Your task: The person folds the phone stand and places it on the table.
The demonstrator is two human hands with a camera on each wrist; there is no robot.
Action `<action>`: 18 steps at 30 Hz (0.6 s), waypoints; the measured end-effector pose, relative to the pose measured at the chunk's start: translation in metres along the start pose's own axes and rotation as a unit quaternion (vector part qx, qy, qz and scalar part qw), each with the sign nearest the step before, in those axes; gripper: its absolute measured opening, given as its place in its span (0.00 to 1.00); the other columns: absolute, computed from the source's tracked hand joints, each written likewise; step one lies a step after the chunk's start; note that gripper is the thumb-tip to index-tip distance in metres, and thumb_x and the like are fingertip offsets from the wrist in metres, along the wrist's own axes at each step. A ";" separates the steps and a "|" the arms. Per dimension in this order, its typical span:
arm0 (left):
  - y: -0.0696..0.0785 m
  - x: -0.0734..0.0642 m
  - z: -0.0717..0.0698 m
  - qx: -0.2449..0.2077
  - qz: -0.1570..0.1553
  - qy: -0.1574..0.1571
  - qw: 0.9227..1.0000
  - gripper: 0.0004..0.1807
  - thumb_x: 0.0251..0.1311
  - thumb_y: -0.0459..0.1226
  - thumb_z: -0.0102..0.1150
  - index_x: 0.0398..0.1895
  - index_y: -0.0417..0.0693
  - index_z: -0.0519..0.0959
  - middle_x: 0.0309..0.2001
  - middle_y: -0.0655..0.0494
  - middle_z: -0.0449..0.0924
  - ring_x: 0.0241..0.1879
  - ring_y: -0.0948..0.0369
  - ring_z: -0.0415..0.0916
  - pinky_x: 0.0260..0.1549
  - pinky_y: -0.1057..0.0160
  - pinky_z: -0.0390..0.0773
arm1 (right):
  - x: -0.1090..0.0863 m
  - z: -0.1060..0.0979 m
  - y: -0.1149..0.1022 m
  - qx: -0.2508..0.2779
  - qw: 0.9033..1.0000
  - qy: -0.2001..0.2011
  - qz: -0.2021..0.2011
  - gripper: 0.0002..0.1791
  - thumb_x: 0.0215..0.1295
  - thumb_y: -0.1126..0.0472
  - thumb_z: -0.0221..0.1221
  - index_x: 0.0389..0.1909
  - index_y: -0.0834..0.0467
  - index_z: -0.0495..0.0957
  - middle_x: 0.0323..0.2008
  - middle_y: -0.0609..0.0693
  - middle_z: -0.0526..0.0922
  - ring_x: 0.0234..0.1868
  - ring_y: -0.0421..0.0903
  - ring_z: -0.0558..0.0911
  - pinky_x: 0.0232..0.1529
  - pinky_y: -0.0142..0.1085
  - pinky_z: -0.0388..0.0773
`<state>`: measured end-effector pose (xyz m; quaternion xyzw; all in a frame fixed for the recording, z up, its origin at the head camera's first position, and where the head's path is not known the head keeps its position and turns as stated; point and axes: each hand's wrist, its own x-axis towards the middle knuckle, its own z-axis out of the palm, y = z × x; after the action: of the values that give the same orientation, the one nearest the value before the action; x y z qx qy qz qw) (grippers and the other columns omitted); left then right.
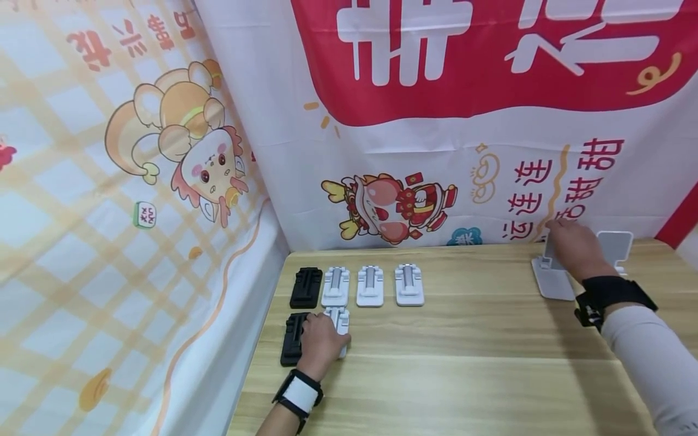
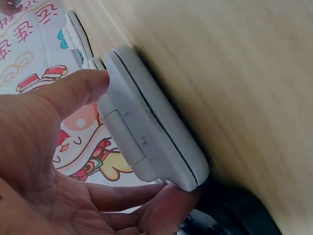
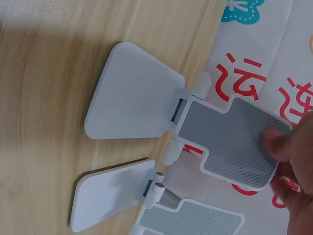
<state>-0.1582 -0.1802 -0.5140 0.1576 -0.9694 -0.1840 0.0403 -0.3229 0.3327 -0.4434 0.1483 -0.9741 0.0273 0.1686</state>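
My left hand (image 1: pixel 320 340) holds a folded white phone stand (image 2: pixel 142 122) by its edges, thumb on one side and fingers on the other. That stand lies in the front row, right beside a folded black phone stand (image 1: pixel 291 339). At the back right, my right hand (image 1: pixel 580 249) pinches the top edge of an unfolded white phone stand (image 3: pixel 132 93). Its grey-padded plate (image 3: pixel 232 139) is raised from the flat base. Next to it stands a second unfolded white phone stand (image 3: pixel 112 193), partly behind the hand and wrist in the head view.
A back row holds a black folded stand (image 1: pixel 306 287) and three white folded ones, the rightmost white stand (image 1: pixel 409 284) nearest mid-table. The wooden table (image 1: pixel 463 363) meets a printed cloth backdrop (image 1: pixel 392 145) behind and a cloth wall (image 1: pixel 218 339) on the left.
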 end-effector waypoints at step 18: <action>0.008 -0.007 -0.004 0.032 0.002 -0.019 0.999 0.31 0.43 0.48 0.75 0.36 0.27 0.76 0.33 0.41 0.72 0.34 0.50 0.72 0.26 0.54 0.76 | 0.001 -0.021 -0.002 0.033 0.998 0.004 0.053 0.12 0.62 0.77 0.51 0.38 0.66 0.82 0.32 0.66 0.83 0.30 0.59 0.80 0.27 0.53 0.77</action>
<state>-0.1536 -0.1720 -0.5070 0.1533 -0.9756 -0.1562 0.0171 -0.3161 0.3328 -0.4231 0.1020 -0.9785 0.0683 0.1658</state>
